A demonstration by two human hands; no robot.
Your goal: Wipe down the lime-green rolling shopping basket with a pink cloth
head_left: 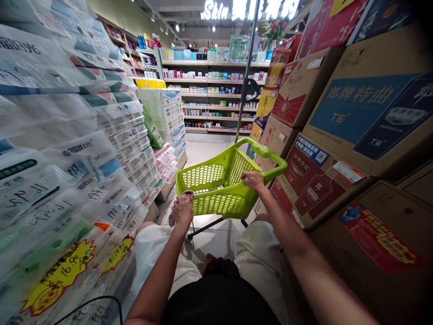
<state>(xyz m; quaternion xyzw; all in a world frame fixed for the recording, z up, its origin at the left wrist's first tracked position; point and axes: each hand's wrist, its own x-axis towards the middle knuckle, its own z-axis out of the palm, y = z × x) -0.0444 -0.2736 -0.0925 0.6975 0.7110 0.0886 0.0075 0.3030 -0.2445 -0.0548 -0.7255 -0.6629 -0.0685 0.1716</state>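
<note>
Gripping a crumpled pinkish cloth [172,219] in left hand [183,210] at left end of green cart [216,204], 12 o'clock; clasping its near rim with right hand [253,179]. Flanked by wrapped packs [131,149] at 10, cartons [358,106] at 2; backed by stocked shelves [219,81] at 12.

The cart [230,201] is showing lime green, with rows of small holes patterning its sides. At its left end, a cloth [172,220] is looking dusty mauve. Nearer than the cart, shorts [155,253] are showing off-white and a shirt [219,300] is showing plain black. Left of the cart, packs [84,151] are gleaming white with blue and green patches, and a price sign [62,273] is showing yellow inside a jagged red border. Right of it, a carton [358,104] is pairing brown with a blue panel
</note>
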